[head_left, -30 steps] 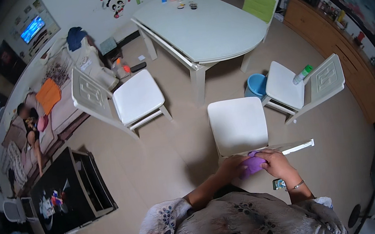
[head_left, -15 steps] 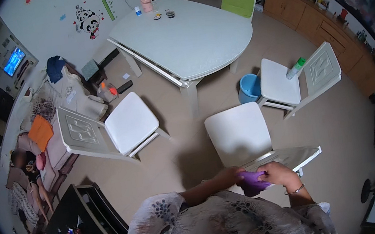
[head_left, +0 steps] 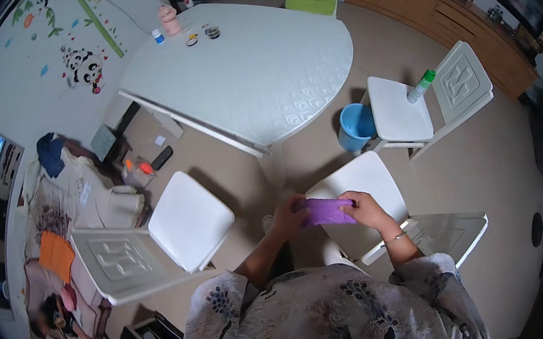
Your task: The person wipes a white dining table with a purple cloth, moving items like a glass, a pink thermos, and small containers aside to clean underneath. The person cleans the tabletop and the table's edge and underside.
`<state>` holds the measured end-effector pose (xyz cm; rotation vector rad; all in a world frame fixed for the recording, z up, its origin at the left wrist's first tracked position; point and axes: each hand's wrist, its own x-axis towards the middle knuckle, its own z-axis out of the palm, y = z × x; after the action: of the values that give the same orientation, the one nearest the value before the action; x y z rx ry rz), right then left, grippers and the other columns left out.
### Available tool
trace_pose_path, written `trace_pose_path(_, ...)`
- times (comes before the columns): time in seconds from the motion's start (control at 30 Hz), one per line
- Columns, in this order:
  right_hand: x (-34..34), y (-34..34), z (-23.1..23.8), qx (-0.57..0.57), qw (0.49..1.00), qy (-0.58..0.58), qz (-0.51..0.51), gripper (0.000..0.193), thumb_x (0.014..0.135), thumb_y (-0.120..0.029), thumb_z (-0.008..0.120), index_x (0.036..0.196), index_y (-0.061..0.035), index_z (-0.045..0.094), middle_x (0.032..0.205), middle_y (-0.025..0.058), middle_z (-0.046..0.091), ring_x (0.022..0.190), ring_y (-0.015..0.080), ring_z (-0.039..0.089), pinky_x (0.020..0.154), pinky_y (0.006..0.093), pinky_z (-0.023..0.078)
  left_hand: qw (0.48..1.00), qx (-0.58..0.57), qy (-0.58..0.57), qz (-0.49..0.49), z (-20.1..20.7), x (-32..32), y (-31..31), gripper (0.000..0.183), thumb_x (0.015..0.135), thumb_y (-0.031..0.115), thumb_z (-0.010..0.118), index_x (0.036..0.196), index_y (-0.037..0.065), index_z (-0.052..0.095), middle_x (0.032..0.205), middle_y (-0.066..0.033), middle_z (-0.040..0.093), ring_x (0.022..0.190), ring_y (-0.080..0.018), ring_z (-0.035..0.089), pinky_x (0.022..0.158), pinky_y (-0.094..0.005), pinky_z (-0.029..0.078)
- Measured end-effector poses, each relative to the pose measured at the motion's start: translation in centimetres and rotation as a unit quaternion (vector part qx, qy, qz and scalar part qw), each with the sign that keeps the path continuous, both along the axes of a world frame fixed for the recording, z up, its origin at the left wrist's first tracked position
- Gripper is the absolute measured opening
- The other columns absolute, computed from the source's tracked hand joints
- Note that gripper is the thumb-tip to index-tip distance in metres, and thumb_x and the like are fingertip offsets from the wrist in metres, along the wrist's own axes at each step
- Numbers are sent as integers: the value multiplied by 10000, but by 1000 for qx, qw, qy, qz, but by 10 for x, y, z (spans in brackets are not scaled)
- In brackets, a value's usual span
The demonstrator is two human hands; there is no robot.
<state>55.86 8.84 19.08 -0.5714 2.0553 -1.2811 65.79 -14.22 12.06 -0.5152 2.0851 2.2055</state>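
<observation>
A purple cloth (head_left: 328, 211) is stretched between my two hands, in front of my body. My left hand (head_left: 290, 216) grips its left end and my right hand (head_left: 366, 209), with a bracelet on the wrist, pinches its right end. The cloth looks folded into a narrow band. Just beyond and to the right of it is the white seat of a chair (head_left: 371, 180), partly hidden by my right hand. This chair's backrest (head_left: 449, 236) leans away to the right of my right forearm.
A white table (head_left: 237, 70) stands ahead, with a pink bottle (head_left: 169, 21) on it. To the left is another white chair (head_left: 189, 223). On the right, a chair (head_left: 400, 113) carries a green-capped spray can (head_left: 422, 87), beside a blue bucket (head_left: 355, 128). A person (head_left: 64, 320) is on the sofa at left.
I have moved forward, closer to the table. My hands have moved forward and apart, and the bunched purple cloth is now spread out between them.
</observation>
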Motion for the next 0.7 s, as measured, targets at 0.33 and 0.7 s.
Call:
trace_pose_path(0.33, -121, -187, -61, -126, 974, -47, -184, 236, 896, -98, 651, 1110, -1, 630, 936, 6, 650, 828, 99, 590, 738, 261, 498, 988, -82, 70, 112, 10, -149, -196, 394, 796, 87, 674, 1172, 10, 586, 1059, -142, 645, 952, -212, 630, 840, -332, 505)
trace_pose_path(0.7, -156, -219, -102, -30, 954, 205, -218, 335, 881, -68, 605, 1214, -27, 592, 1150, 168, 621, 1064, 266, 594, 953, 347, 455, 896, -401, 179, -69, -18, -198, -209, 477, 838, 27, 553, 1312, 31, 501, 1318, -190, 521, 1238, -381, 472, 1026, -424, 395)
